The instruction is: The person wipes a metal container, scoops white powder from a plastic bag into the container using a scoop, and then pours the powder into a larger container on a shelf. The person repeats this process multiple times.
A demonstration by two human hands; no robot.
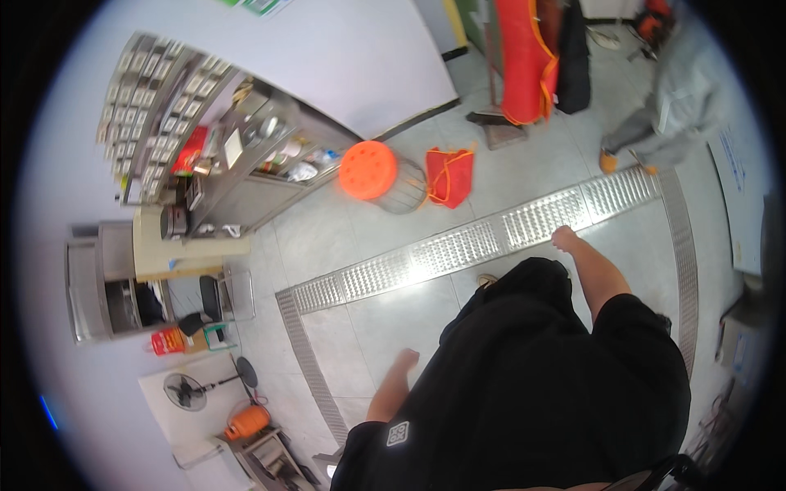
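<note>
My left hand [405, 359] hangs low over the grey tiled floor [393, 319], to the left of my black shirt; its fingers look curled and nothing shows in them. Further up and to the right, my right hand [564, 239] is curled near the perforated metal floor grating [454, 248], also with no object visible. Ahead of me an orange round stool [368, 170] stands beside a wire basket [402, 187]. Next to that, a red cloth with orange trim [450, 177] lies on the floor. One shoe [486, 280] of mine shows near the grating.
Another person [681, 104] in grey trousers walks at the upper right. Red and black aprons [528, 61] hang beside a long-handled dustpan [503, 132]. Metal shelving [264, 159] stands left; below are a black chair [210, 297], a pedestal fan [185, 391] and an orange gas cylinder [249, 422].
</note>
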